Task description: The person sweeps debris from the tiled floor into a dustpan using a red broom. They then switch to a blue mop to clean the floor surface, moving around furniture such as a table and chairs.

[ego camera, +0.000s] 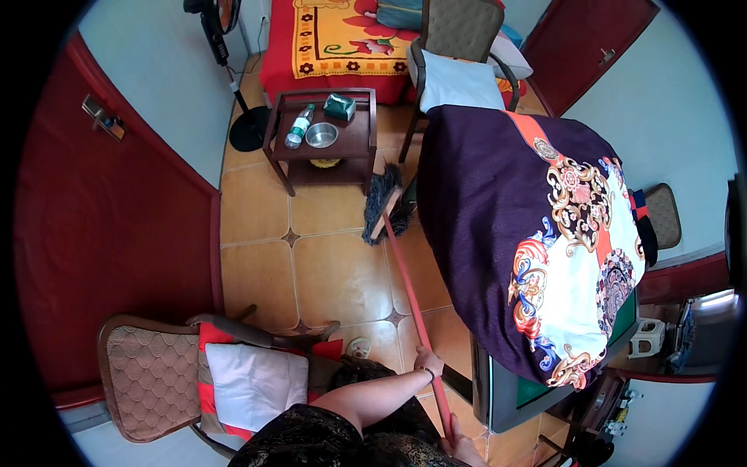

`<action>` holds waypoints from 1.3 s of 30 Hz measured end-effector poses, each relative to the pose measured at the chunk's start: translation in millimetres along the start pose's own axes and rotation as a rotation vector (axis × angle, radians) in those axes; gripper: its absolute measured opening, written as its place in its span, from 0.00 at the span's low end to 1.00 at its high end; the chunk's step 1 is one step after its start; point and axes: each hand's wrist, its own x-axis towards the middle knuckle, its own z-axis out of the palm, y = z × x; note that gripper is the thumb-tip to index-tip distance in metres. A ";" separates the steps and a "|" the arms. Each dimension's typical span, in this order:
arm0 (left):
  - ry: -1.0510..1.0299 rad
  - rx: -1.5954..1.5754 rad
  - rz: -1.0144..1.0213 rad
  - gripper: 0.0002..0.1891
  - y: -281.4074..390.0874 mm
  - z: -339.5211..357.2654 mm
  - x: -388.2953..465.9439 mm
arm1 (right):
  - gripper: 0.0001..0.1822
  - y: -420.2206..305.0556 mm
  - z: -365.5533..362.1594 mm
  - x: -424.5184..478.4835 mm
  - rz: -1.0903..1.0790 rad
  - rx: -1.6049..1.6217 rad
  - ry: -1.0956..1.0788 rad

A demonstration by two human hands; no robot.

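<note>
A mop with a red handle (407, 277) slants across the tiled floor in front of me. Its grey-blue strand head (379, 198), set on a wooden block (387, 213), lies on the tiles between the tea trolley and the cloth-covered table. My left hand (429, 363), with a dark bracelet at its wrist, grips the handle partway down. Closer to my body, my right hand (458, 445) is wrapped around the upper part of the handle, near the bottom of the view.
Right of the mop stands a green-topped table (525, 403) under a purple patterned cloth (461, 192). The wooden trolley (327, 153) carries a bottle (299, 126), a metal bowl (321, 135) and a green packet (339, 107). A cushioned chair (153, 376) is at left; a fan base (250, 128) stands beyond.
</note>
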 end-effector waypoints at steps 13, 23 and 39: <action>-0.019 -0.352 0.027 0.19 22.0 -47.6 94.9 | 0.36 -41.9 -0.7 74.0 -0.252 -0.056 0.280; -0.284 -0.839 -0.186 0.20 -50.9 64.4 -27.1 | 0.30 45.9 4.5 -52.9 -0.185 -0.201 0.255; -0.378 -0.777 -0.570 0.13 -159.5 187.4 -62.1 | 0.24 111.8 -29.1 -170.1 0.340 0.908 0.037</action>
